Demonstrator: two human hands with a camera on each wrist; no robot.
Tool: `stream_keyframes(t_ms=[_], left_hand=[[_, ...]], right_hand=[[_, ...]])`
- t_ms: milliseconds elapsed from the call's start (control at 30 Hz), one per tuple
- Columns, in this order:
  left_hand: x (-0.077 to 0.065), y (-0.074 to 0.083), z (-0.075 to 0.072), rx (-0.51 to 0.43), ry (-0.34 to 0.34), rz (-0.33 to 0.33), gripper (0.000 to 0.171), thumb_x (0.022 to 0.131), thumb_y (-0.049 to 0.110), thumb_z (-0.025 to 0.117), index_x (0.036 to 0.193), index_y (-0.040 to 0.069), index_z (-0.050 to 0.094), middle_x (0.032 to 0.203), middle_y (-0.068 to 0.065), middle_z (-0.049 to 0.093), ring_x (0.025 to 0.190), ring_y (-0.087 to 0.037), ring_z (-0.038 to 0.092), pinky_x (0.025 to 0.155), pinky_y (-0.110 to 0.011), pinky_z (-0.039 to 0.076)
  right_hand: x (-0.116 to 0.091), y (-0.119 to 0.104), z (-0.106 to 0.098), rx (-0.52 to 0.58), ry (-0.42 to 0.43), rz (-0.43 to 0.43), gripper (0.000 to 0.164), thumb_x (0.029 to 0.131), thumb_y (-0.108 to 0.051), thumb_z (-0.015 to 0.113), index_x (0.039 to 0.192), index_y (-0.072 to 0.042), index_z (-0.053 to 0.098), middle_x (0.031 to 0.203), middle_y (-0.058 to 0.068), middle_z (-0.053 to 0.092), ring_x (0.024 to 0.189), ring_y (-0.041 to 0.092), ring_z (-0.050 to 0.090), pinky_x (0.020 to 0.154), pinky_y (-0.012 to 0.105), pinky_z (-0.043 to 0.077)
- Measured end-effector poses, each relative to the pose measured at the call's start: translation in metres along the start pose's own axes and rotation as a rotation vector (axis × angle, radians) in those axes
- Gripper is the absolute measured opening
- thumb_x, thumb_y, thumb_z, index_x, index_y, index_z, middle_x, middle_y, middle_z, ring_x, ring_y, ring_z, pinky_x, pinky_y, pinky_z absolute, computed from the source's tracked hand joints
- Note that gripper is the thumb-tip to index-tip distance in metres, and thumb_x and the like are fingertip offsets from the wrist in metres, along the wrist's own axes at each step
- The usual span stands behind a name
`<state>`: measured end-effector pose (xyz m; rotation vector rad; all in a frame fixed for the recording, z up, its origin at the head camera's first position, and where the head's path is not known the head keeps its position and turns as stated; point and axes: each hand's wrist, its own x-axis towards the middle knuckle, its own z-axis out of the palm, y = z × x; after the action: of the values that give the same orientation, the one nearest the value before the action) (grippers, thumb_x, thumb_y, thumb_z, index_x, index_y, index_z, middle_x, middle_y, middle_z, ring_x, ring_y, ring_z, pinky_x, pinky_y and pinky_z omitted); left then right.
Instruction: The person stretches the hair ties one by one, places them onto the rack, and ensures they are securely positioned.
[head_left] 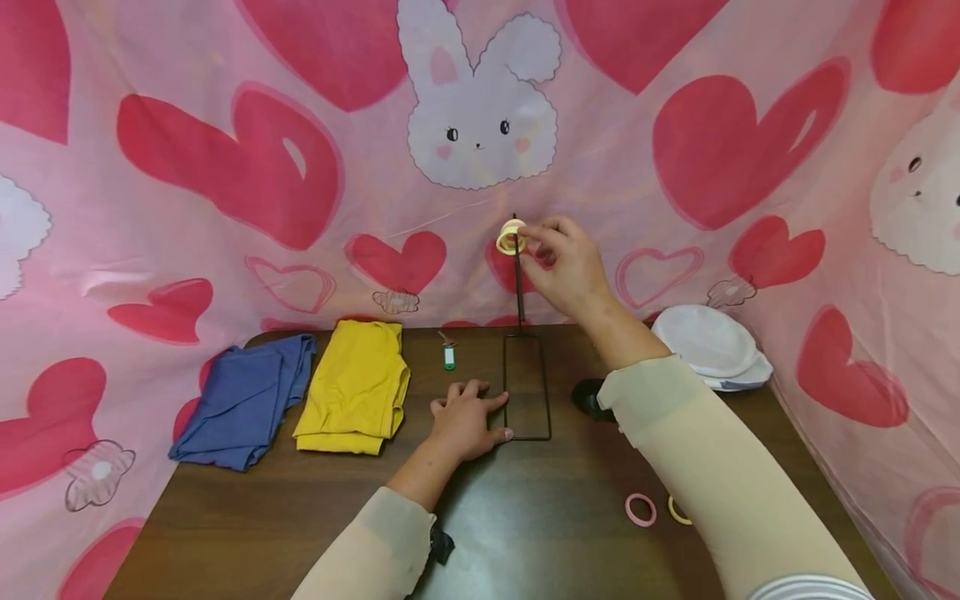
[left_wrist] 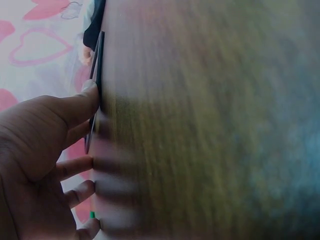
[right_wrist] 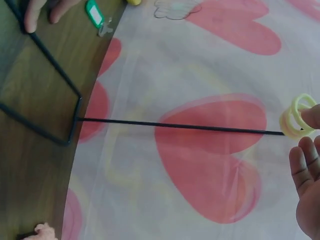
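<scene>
A black wire stand rises from a flat rectangular wire base at the back of the table. High on its upright, my right hand pinches a yellow ring between thumb and fingers. Just behind that ring, a second pale ring overlaps it around the tip of the rod in the right wrist view. My left hand rests on the table with fingers spread, its thumb and index finger touching the left side of the base.
Folded blue cloth and folded yellow cloth lie at left. A green-tagged key sits behind my left hand. To the right are a white cap, a black object, a pink ring and another yellow ring.
</scene>
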<state>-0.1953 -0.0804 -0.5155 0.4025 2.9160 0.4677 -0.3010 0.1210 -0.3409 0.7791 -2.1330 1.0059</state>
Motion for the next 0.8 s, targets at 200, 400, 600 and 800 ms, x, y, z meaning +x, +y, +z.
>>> stream_keyframes(t_ms=[200, 400, 600, 800], left_hand=[[0.0, 0.0, 0.001, 0.004, 0.001, -0.005, 0.067, 0.091, 0.061, 0.071, 0.152, 0.039, 0.054, 0.16, -0.003, 0.041, 0.143, -0.036, 0.033, 0.102, -0.068, 0.028], [0.001, 0.0, 0.002, 0.01, 0.001, -0.004, 0.067, 0.091, 0.062, 0.071, 0.152, 0.04, 0.054, 0.159, -0.003, 0.041, 0.143, -0.036, 0.033, 0.102, -0.068, 0.028], [0.001, 0.001, 0.001, 0.001, -0.003, 0.001, 0.067, 0.091, 0.061, 0.072, 0.152, 0.039, 0.054, 0.16, -0.003, 0.041, 0.143, -0.037, 0.032, 0.102, -0.068, 0.028], [0.001, 0.001, 0.0, 0.008, -0.006, -0.003, 0.067, 0.091, 0.062, 0.071, 0.152, 0.039, 0.054, 0.16, -0.003, 0.041, 0.142, -0.037, 0.032, 0.101, -0.069, 0.028]], right_hand=[[-0.013, 0.004, -0.004, 0.02, 0.038, -0.039, 0.029, 0.084, -0.002, 0.08, 0.113, 0.0, 0.079, 0.106, 0.016, 0.065, 0.076, 0.027, 0.068, 0.072, 0.043, 0.059], [-0.027, 0.002, -0.013, 0.052, 0.036, -0.068, 0.03, 0.084, -0.001, 0.081, 0.114, -0.002, 0.079, 0.106, 0.014, 0.067, 0.075, 0.027, 0.066, 0.07, 0.04, 0.057], [-0.042, -0.002, -0.025, 0.038, 0.005, -0.11, 0.027, 0.084, -0.003, 0.083, 0.111, -0.002, 0.079, 0.102, 0.013, 0.068, 0.074, 0.022, 0.066, 0.071, 0.038, 0.056], [-0.062, -0.005, -0.034, 0.041, -0.022, -0.109, 0.027, 0.083, -0.001, 0.083, 0.109, -0.005, 0.08, 0.103, 0.009, 0.069, 0.076, 0.018, 0.066, 0.069, 0.034, 0.057]])
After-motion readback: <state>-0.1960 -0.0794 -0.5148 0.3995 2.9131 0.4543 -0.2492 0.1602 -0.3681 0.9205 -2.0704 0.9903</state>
